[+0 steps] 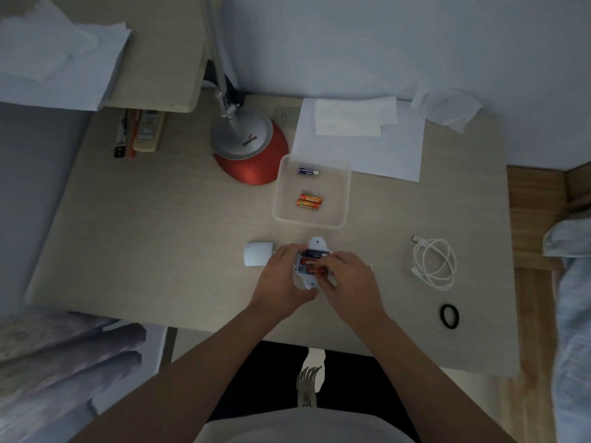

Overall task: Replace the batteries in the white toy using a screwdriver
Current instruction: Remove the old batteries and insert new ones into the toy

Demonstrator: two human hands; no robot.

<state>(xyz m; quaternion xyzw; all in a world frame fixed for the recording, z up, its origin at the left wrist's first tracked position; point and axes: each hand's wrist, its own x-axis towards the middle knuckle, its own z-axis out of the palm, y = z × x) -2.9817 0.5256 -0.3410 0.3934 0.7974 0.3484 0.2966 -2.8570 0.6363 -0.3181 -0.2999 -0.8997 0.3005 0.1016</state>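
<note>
Both hands work at the white toy's open battery bay.

Head view: near the tabletop's front edge, the left hand [281,276] grips the white toy [311,262]; the right hand [347,279] fingers pinch an orange battery [315,270] at its bay. The cover [258,253] lies just left; a clear tray [311,190] toward the back holds three batteries.

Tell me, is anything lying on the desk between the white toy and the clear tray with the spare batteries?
Nothing visible does. The white toy, held by the left hand and right hand, sits just in front of the clear tray; only bare desk separates them. The white cover lies off to the left.
</note>
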